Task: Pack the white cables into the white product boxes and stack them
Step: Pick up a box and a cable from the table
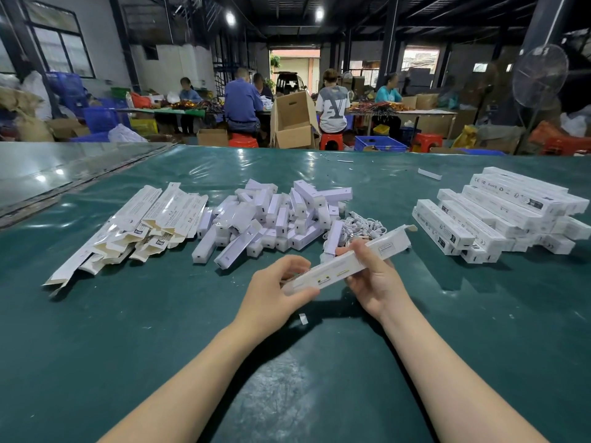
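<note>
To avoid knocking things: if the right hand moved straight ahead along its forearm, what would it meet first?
The right hand would probably reach the heap of small white boxes first; depth is unclear.

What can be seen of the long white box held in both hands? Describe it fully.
The long white box looks like thin printed card, slim and rectangular, with small labels on its side. It is held tilted above the green table, near end in the left hand, middle in the right hand. The flap at its far end stands open.

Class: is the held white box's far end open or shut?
Open: the long white cardboard box shows its end flap sticking out.
</note>
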